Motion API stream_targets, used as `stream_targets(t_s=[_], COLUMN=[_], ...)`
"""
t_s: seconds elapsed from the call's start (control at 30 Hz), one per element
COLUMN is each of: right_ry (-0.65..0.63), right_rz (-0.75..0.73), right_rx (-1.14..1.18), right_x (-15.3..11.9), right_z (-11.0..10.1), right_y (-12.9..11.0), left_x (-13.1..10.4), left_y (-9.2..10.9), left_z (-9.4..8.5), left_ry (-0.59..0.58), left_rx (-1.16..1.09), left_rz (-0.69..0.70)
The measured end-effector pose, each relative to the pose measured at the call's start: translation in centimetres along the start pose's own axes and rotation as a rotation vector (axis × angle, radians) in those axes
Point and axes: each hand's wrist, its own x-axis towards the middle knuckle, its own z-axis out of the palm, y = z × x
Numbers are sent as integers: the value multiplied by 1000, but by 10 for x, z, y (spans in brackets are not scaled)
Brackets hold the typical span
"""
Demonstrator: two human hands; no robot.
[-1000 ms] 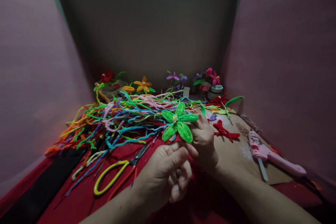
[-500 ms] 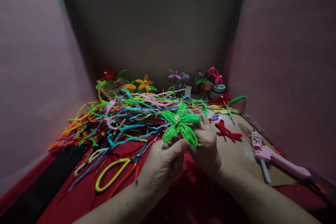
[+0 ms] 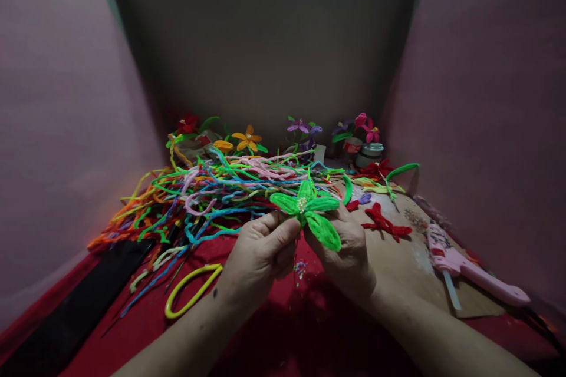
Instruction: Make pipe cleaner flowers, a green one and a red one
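A green pipe-cleaner flower [image 3: 325,230] with a pale beaded centre is held up between my two hands. My left hand [image 3: 267,247] is closed, its thumb and fingers pinching the flower's lower left petal, which they mostly cover. Behind the right-hand petals, my right hand [image 3: 347,250] is closed on the flower from the back; its fingertips are partly hidden. Below my left wrist, the yellow handle of a pair of scissors [image 3: 192,291] shows, the rest covered by my hand and forearm.
Tangled coloured pipe cleaners [image 3: 247,174] spread behind my hands. To the right, a board [image 3: 393,271] carries a red pipe-cleaner piece [image 3: 387,224] and a pink glue gun [image 3: 477,274]. A black flat object [image 3: 84,300] lies left. Finished flowers [image 3: 247,140] and a jar [image 3: 369,155] stand at the back.
My left hand has shifted up and left, from under the flower onto its lower left petal. The flower has tilted slightly. Small beads on the red cloth now show between my hands.
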Motion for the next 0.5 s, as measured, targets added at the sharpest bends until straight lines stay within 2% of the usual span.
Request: stream_targets(t_s=[0.17,0.27,0.37,0.5], right_ry=[9,12,22,-5], right_rz=[4,58,239,575], right_rx=[9,58,216,512], right_x=[-2,-2,3,18], right_z=[1,2,1,-3], right_y=[2,3,1,-6], left_x=[3,4,5,12], left_y=[1,2,2,-1], left_z=[-5,-6,-10,-16], left_ry=[-21,-58,-73,82], left_rx=[23,66,207,532], left_rz=[33,52,116,252])
